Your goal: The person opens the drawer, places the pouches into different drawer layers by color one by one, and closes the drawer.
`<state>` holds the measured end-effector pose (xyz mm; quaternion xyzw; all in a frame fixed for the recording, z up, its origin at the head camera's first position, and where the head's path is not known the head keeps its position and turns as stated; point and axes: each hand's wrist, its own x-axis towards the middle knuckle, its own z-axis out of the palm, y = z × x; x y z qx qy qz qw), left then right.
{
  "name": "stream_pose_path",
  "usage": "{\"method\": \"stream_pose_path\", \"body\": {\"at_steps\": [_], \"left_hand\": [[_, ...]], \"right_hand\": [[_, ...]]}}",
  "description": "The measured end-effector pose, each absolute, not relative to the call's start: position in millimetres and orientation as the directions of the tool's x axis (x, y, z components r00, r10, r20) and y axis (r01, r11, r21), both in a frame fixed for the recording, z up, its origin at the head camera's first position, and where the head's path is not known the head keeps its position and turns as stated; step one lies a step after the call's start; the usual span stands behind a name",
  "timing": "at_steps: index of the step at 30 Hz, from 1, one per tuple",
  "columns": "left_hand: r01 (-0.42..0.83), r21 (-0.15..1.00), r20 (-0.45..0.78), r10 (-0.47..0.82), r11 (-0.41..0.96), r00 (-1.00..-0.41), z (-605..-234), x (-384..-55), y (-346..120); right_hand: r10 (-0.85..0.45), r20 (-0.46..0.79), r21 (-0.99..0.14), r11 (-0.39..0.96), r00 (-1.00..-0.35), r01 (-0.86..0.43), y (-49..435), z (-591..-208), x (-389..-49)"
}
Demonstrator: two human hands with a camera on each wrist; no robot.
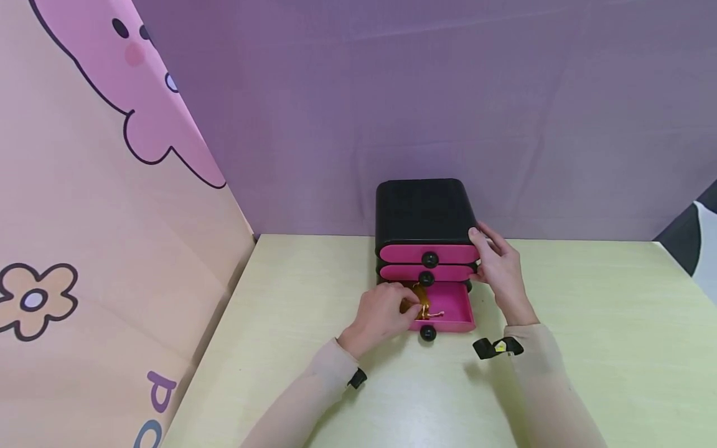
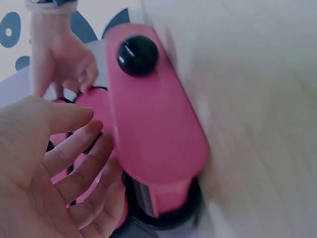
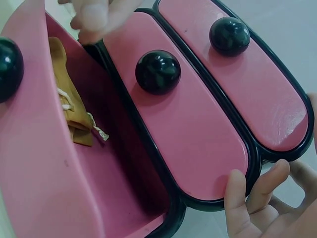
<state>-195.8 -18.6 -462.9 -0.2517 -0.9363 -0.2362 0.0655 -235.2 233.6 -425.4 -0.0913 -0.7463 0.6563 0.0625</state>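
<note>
A small black drawer cabinet (image 1: 426,211) with pink fronts stands on the table, its bottom drawer (image 1: 456,305) pulled out. Inside that drawer lies a small golden-yellow drawstring pouch (image 3: 72,94) with a pale cord. My left hand (image 1: 386,308) hovers over the drawer's left part; in the left wrist view its fingers (image 2: 84,178) are loosely bent with nothing between them. In the right wrist view it stays apart from the pouch. My right hand (image 1: 501,274) grips the cabinet's right side, with fingertips (image 3: 235,186) at the edge of the middle drawer front.
Round black knobs sit on the drawers, among them the top knob (image 1: 430,259) and the bottom knob (image 1: 428,333). Behind the pale table (image 1: 605,323) hangs a purple cloth (image 1: 448,93). A printed panel (image 1: 112,236) stands along the left edge.
</note>
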Motion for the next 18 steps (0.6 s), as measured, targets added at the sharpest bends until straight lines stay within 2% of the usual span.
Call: {"method": "stream_pose_path", "body": {"at_steps": [9, 12, 16, 18], "left_hand": [[0.559, 0.396, 0.282, 0.483, 0.728, -0.829, -462, -177, -12], [0.583, 0.329, 0.278, 0.513, 0.743, -0.812, -467, -172, -11], [0.639, 0.198, 0.297, 0.576, 0.743, -0.761, -474, -166, -9], [0.668, 0.169, 0.304, 0.606, 0.725, -0.735, -477, -164, -8]], "right_hand": [[0.220, -0.026, -0.993, 0.109, -0.975, 0.051, 233, -427, -235], [0.219, -0.020, -0.993, 0.111, -0.975, 0.046, 234, -428, -236], [0.218, -0.008, -0.990, 0.132, -0.976, 0.038, 234, -428, -235], [0.217, -0.004, -0.990, 0.137, -0.976, 0.035, 234, -428, -235]]}}
